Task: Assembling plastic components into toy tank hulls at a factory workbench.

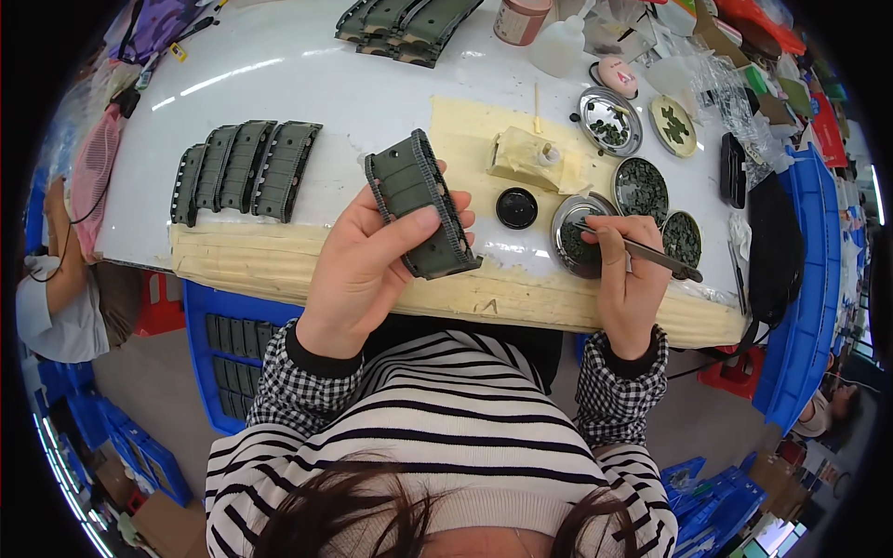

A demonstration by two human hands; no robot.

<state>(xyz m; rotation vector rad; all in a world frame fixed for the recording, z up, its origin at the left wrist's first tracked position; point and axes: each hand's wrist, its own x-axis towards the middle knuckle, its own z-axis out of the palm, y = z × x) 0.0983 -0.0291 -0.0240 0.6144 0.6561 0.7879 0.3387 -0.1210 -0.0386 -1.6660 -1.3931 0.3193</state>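
My left hand (342,279) grips a dark green curved plastic part (406,186) with toothed dark edges, the thumb lying across its face. It is tilted above the table's near edge. In my right hand (625,293) is a pair of metal tweezers (672,263), its tips down in a round metal dish (561,249) of small dark green pieces. Whether the tips pinch a piece is too small to tell. Left of that dish lies a round black lid or cup (516,208). Beyond it sits a tape-covered block (521,166) with a small bottle neck poking out.
Similar green parts (244,167) stand in a row at left; more are stacked (409,28) at the back. Other dishes of small pieces (640,189) crowd the right, near a black case (732,170). A blue tray (197,321) of parts sits below the table edge. Another person's arm (63,251) shows far left.
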